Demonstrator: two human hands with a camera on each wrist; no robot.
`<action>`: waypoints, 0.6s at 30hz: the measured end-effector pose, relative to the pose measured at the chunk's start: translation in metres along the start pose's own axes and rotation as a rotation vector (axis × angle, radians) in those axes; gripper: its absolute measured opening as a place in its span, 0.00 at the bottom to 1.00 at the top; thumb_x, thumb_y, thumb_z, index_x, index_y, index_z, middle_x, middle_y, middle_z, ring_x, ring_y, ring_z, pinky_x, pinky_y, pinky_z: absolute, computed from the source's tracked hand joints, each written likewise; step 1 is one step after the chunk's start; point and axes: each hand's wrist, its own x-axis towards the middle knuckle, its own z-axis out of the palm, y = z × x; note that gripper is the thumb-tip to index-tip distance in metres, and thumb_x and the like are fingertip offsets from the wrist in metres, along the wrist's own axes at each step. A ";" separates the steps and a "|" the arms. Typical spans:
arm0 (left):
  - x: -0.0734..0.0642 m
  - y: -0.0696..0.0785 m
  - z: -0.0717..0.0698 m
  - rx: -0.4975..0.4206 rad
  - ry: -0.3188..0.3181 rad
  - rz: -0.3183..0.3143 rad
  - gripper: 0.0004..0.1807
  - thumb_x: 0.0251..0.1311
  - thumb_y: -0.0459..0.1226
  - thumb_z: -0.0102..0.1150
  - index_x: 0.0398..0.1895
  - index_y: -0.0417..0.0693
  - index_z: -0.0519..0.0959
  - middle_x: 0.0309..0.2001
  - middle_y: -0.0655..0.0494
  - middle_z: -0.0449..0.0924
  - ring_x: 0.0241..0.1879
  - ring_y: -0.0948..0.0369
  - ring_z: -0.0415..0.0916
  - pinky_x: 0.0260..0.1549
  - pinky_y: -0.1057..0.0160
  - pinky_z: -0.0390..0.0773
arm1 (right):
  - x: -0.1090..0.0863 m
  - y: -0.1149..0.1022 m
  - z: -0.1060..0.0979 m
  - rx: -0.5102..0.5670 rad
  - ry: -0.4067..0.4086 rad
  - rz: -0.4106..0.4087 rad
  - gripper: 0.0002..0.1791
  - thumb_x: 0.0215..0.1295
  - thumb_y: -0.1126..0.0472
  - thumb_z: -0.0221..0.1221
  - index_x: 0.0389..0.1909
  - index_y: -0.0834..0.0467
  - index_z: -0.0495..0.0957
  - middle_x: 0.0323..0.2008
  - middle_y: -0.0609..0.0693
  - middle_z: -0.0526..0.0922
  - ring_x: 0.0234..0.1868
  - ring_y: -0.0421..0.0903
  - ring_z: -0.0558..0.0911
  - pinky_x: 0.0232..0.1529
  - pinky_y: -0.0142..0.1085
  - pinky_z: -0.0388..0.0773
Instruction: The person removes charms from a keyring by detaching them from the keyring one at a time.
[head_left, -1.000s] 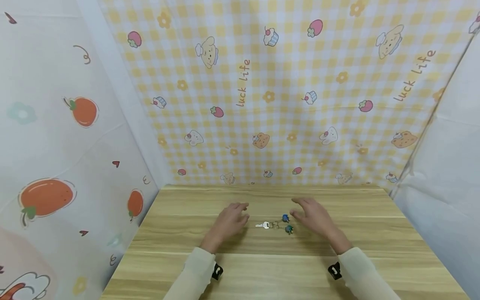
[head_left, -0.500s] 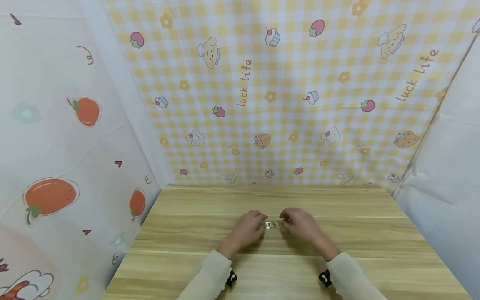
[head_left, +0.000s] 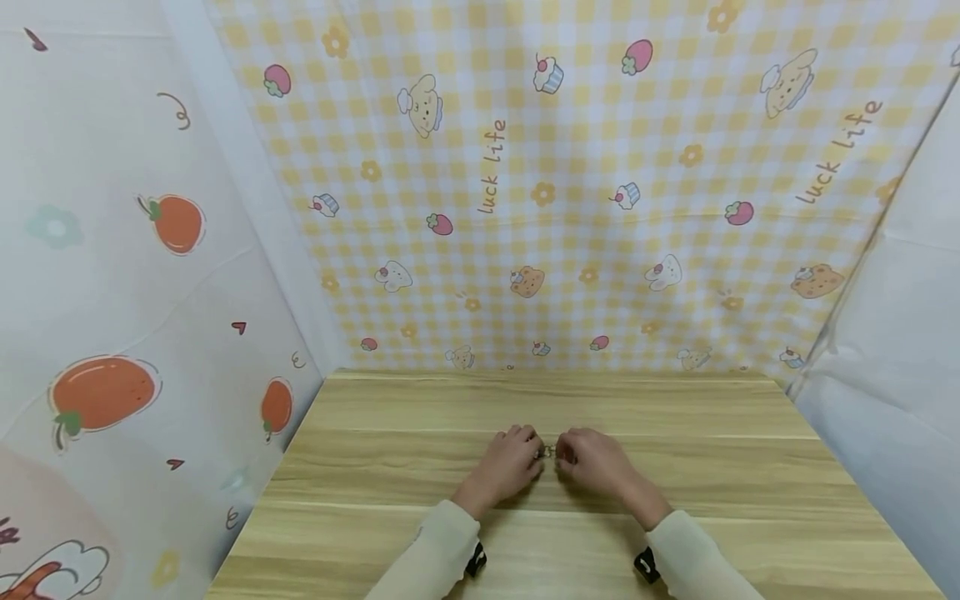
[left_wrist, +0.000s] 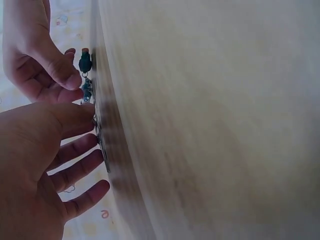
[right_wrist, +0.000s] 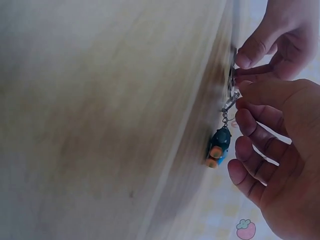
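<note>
One keychain (head_left: 549, 451) lies on the table (head_left: 675, 408), left hand (head_left: 506, 462) at its nine o'clock, right hand (head_left: 596, 458) at its three, both hands' fingers apparently pinching it; likely light, hard, loosely linked, best taken by its metal middle.

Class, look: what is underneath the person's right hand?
Beneath the right hand, the right wrist view shows a blue-green charm with orange ends on a short chain. Part of what the hand pinches is covered; the head view mostly hides the charm.

Cloth-walled booth, yellow checked backdrop (head_left: 577, 142), fruit-print side sheet (head_left: 127, 283), wood-grain tabletop (head_left: 558, 542)
</note>
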 end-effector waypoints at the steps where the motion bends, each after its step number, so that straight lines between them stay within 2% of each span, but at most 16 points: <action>1: 0.001 0.000 0.000 0.006 0.003 -0.001 0.08 0.76 0.45 0.62 0.51 0.57 0.85 0.53 0.60 0.81 0.52 0.60 0.78 0.51 0.56 0.82 | 0.000 0.000 0.000 -0.004 0.000 -0.005 0.05 0.65 0.60 0.72 0.33 0.49 0.84 0.29 0.37 0.79 0.30 0.34 0.73 0.30 0.30 0.72; 9: 0.007 0.004 0.000 0.030 0.021 -0.018 0.05 0.75 0.46 0.65 0.47 0.59 0.84 0.49 0.61 0.81 0.51 0.59 0.78 0.51 0.55 0.81 | 0.000 0.003 0.003 -0.033 0.015 -0.055 0.05 0.64 0.63 0.73 0.34 0.51 0.85 0.29 0.40 0.80 0.29 0.35 0.74 0.29 0.30 0.71; 18: 0.008 0.007 0.003 0.069 0.040 0.001 0.04 0.75 0.47 0.64 0.43 0.61 0.82 0.43 0.62 0.78 0.44 0.60 0.73 0.40 0.61 0.73 | 0.001 0.005 0.009 -0.037 0.038 -0.075 0.08 0.63 0.64 0.73 0.32 0.49 0.83 0.28 0.39 0.80 0.30 0.34 0.75 0.30 0.30 0.72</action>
